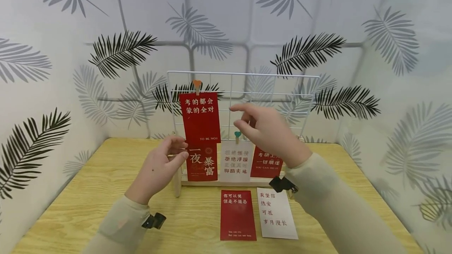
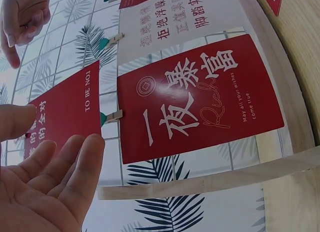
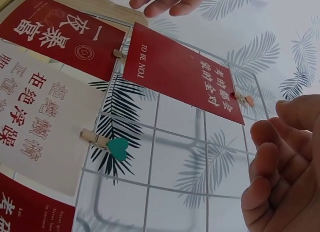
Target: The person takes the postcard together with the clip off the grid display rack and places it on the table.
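Note:
A red card (image 1: 200, 128) hangs from an orange-topped clothespin (image 1: 197, 84) at the upper left of a white wire grid rack (image 1: 243, 74). My left hand (image 1: 159, 169) is beside this card's lower left corner, fingers loosely bent, gripping nothing. To the card's right, my right hand (image 1: 266, 128) hovers before the grid with relaxed fingers and nothing in them. Below hang a second red card (image 2: 200, 102), a white card (image 1: 236, 164) under a green heart clothespin (image 3: 118, 148), and another red card (image 1: 267, 164), partly hidden by my right arm.
On the wooden table (image 1: 141, 222), in front of the rack's wooden base (image 1: 201, 183), lie a red card (image 1: 237, 218) and a white card (image 1: 277, 216) side by side. A leaf-patterned wall covering (image 1: 219, 11) rises behind the rack.

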### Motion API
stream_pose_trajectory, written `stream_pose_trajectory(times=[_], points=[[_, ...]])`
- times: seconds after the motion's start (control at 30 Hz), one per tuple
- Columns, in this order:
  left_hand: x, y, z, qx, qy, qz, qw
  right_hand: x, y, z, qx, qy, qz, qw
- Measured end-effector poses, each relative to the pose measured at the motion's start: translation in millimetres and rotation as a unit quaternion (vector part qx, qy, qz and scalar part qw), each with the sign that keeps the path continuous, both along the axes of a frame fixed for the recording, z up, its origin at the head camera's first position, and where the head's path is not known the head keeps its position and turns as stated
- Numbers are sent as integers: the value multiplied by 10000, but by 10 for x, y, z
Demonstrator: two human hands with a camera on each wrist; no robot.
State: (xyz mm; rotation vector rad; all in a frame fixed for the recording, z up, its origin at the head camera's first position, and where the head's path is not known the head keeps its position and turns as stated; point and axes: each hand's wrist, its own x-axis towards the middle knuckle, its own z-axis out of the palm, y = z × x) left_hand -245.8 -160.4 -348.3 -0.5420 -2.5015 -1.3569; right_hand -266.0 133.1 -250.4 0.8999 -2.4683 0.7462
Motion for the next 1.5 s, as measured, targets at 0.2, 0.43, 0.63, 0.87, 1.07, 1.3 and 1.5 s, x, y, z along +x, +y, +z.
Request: stream_pose_trajectory(times=[0.2,0.43,0.63,0.87,1.07,1.3,1.5], points=[[-7,-31,20,57,22,30,10000,5,-99,67,-2,-76,35,10000],[-7,-40,76,80,24,-27,10000,-9,-178,136,109,11,-7,9999],[-45,-37,180,165,-100,-100,9998,-60,-244,231,228,206,12,9995],[-106,-43,284,219,-181,-55,9996,-99,-344,353,399,105,-18,9991],[-160,-40,334,215,-172,-23,9996,-127,-412,424,521,39,-121,9986],[-214,-29,360,20,-215,34,9998,-191,-502,486,718,37,-280,9970],[-240,-23,396,-128,-271,50,9995,-248,-581,526,842,-16,-398,9957]])
